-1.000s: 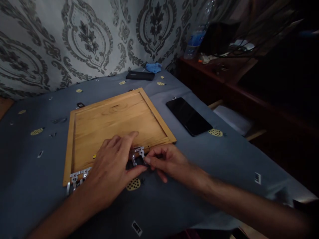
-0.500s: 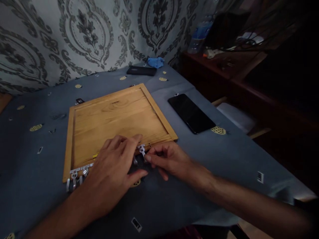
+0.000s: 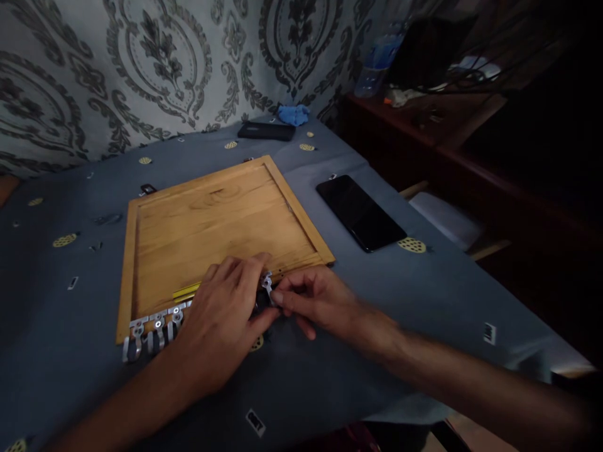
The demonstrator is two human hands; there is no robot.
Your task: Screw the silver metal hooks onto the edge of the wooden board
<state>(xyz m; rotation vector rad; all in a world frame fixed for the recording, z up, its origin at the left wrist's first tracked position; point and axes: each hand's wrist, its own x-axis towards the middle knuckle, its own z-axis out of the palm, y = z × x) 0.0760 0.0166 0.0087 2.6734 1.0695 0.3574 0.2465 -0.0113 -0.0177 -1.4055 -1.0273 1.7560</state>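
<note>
A square wooden board (image 3: pixel 217 226) with a raised rim lies on a blue-grey cloth. A metal hook rail (image 3: pixel 153 326) runs along its near edge, with silver hooks hanging off the front. My left hand (image 3: pixel 226 320) lies over the middle of the rail, fingers curled down on it and thumb under the edge. My right hand (image 3: pixel 313 298) pinches the right end of the rail, where a small silver hook (image 3: pixel 267 282) shows between both hands. A yellow strip (image 3: pixel 186 290) lies on the board just behind the rail.
A black phone (image 3: pixel 360 212) lies right of the board. A second dark phone (image 3: pixel 266 130) and a blue cloth (image 3: pixel 293 114) sit by the patterned wall. Small dark bits (image 3: pixel 71 282) dot the cloth at left. A dark wooden sideboard (image 3: pixel 424 135) with a water bottle (image 3: pixel 377 63) stands at right.
My left hand has slid a little right and forward, closing down on the rail. More hooks show at the left end. The view has shifted slightly.
</note>
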